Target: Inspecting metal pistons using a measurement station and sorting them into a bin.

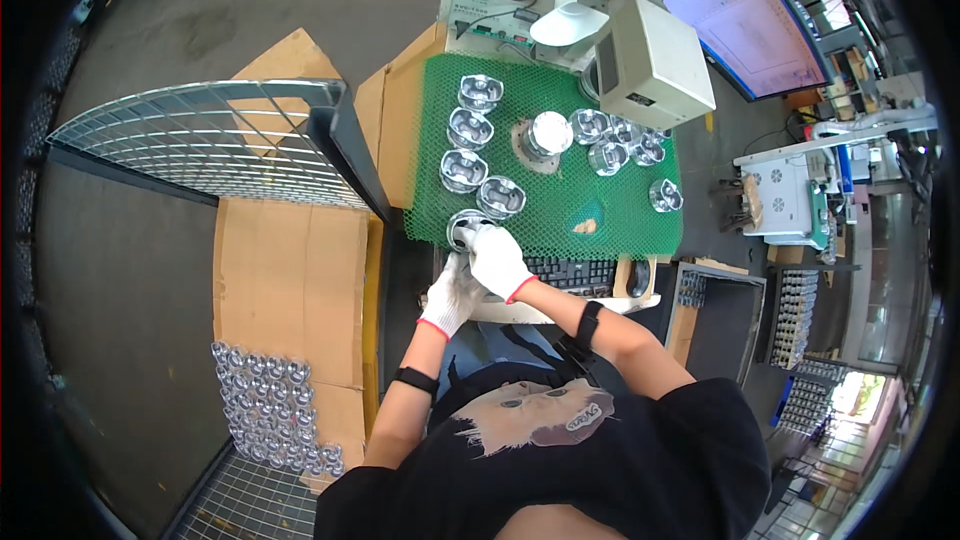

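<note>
At the near left edge of the green mesh mat [560,215] is a silvery metal piston [463,224], its hollow side up. My right hand [498,262], in a white knitted glove, has its fingers closed on the piston's near side. Just below it is my left hand [450,298], gloved alike, with its fingers drawn together close to the piston's near edge. What those left fingers hold, if anything, is hidden. Beyond my hands another piston [501,197] rests on the mat, and several more form a column farther off. One piston [549,134] sits on a round fixture mid-mat.
More pistons [608,156] cluster at the mat's right, under a boxy machine head [655,60]. A keyboard [573,273] and mouse [638,278] lie at the near edge. Left stands a wire-sided cart [345,150] with cardboard and rows of pistons [265,405]. A monitor [750,20] is far right.
</note>
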A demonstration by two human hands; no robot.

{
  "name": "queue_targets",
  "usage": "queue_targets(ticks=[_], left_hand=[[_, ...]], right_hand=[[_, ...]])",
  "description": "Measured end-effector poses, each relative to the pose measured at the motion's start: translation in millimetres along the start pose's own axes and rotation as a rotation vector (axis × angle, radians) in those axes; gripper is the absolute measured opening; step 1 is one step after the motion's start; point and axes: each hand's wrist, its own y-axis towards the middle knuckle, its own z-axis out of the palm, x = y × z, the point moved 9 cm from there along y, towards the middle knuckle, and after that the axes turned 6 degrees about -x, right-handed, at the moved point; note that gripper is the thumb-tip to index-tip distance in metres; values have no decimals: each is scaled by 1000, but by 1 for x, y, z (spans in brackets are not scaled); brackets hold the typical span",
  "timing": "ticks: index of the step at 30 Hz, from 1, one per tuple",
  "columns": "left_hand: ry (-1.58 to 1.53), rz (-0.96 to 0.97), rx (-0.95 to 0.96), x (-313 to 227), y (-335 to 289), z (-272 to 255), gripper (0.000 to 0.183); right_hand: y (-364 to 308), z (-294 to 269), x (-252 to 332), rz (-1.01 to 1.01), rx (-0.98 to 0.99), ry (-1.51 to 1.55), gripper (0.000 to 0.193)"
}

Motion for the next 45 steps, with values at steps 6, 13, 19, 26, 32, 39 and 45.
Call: queue_targets(ticks=[6, 13, 19, 26, 32, 39, 45], left_hand=[[-180, -13, -127, -38, 7, 9, 34], [158, 69, -123, -80, 14, -9, 48], [847, 610, -233, -146, -4, 12, 59], [2055, 1567, 9, -196, -9, 254, 38], [2882, 1406, 259, -172, 117, 264, 21], [2664, 1430, 265, -162, 122, 261, 17], [2476, 1413, 65, -125, 38, 202, 14]], right_hand=[[14, -24, 21, -124, -163, -103, 37], [49, -23, -21, 124, -149, -363, 64], [56, 2, -35, 246, -240, -293, 54], [62, -17, -25, 194, 31, -182, 22], [-12, -44, -45, 17, 111, 41, 38], [-107, -63, -122, 322, 369, -163, 43], [-105, -64, -132, 233, 539, -326, 57]])
